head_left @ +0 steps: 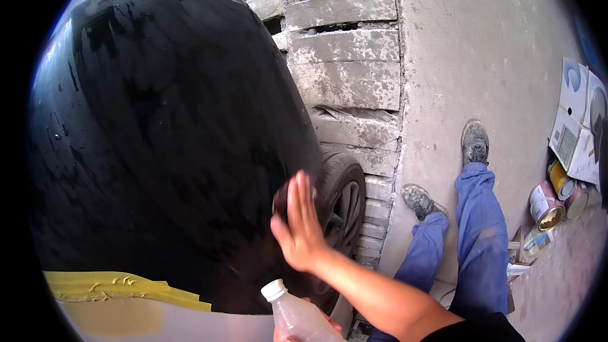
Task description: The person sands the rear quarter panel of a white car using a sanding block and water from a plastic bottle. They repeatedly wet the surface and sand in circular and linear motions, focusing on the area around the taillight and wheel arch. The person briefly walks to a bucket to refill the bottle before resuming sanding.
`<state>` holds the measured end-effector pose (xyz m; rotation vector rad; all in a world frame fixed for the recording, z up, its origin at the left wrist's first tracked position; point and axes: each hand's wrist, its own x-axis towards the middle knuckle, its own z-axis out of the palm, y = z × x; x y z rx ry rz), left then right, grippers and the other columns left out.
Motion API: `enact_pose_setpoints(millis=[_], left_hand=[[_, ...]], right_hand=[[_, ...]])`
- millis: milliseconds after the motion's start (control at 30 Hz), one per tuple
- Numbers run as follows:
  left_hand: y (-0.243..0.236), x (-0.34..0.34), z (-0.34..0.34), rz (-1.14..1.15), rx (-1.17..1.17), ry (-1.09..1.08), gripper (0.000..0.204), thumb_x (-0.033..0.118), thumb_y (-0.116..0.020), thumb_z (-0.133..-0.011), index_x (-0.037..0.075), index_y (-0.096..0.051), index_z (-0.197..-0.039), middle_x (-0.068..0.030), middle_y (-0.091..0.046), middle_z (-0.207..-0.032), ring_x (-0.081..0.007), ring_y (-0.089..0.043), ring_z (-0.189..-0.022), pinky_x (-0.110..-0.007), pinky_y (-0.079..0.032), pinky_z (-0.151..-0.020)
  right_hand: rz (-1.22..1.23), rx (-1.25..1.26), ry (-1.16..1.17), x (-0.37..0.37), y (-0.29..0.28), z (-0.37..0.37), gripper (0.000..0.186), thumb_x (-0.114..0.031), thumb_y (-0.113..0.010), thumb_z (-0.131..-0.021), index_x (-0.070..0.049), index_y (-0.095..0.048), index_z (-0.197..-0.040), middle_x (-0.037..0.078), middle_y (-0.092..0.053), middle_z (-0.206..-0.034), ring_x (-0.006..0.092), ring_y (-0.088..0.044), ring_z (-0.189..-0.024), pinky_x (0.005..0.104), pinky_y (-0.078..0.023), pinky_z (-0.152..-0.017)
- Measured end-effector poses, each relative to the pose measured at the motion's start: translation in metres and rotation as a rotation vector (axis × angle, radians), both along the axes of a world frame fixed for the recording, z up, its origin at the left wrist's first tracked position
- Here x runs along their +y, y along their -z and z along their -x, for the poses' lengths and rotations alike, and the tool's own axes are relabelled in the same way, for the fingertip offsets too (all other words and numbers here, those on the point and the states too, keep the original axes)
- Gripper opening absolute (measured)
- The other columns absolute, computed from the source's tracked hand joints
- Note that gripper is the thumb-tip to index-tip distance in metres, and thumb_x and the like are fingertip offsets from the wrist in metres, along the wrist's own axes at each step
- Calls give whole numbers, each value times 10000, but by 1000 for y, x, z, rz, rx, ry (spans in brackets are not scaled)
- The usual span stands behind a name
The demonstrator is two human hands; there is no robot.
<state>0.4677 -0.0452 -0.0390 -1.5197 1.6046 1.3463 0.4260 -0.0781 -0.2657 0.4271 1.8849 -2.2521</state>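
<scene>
My right hand (299, 225) lies with its fingers stretched and together on the wet black car body panel (171, 126), just above the wheel (345, 209). A dark flat pad (278, 200) shows at the side of the fingers, pressed against the panel; its exact kind is mostly hidden. Low in the view, my left hand (281, 334) is wrapped round a clear plastic bottle (301, 316) with a white cap. Cloudy whitish liquid seems to be inside. Most of the left hand is hidden behind the bottle or cut off by the lower edge.
Yellow masking tape (120, 286) borders the black paint at the lower left, above a lighter panel. Rough concrete slabs (348, 82) with gaps run beside the car. My shoes stand on the concrete floor (462, 57). Paint cans (546, 206) and a cardboard box (573, 120) lie right.
</scene>
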Motion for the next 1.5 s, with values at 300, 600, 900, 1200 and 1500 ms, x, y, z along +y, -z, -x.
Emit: enact_pose_setpoints(millis=[300, 600, 900, 1200, 1500], left_hand=[[6, -14, -35, 115, 37, -15, 1019, 710, -720, -722, -9, -410, -1374, -167, -634, -1005, -296, -678, -805, -404, -590, -685], [22, -13, -39, -28, 163, -86, 984, 665, -771, -702, 15, -428, -1356, -162, -629, -933, -313, -683, -732, -453, -601, -642], [2, -22, -38, 36, 73, -10, 974, 685, -733, -728, -11, -440, -1342, -174, -642, -1023, -304, -682, -827, -413, -594, -690], [27, 2, -33, 41, 165, 69, 862, 603, -745, -760, 5, -465, -1314, -200, -641, -982, -346, -697, -811, -470, -606, -693], [71, 24, 7, 223, 189, 159, 602, 511, -585, -949, 24, -495, -1290, -118, -614, -1111, -235, -612, -1021, -403, -500, -916]], right_hand=[[43, -67, -38, 1, 4, -2, 780, -381, -410, -1028, 117, -54, -1511, 350, -15, -1579, 489, -36, -1480, 534, -91, -1203], [78, -517, 10, 11, 112, 54, 838, -556, -201, -1035, 145, -148, -1491, 349, -92, -1572, 427, -77, -1492, 445, -90, -1226], [67, -210, -14, -14, 0, -23, 783, -398, -401, -1036, 123, -57, -1509, 347, -4, -1581, 487, -23, -1481, 516, -89, -1209], [733, -760, 106, 64, 151, 27, 706, -506, -354, -1034, 25, -327, -1499, 184, -426, -1490, 246, -390, -1368, 373, -264, -1152], [687, -417, -672, 196, -32, -42, 686, -500, -318, -1049, -84, -151, -1568, 266, -460, -1444, 331, -482, -1334, 361, -366, -1090]])
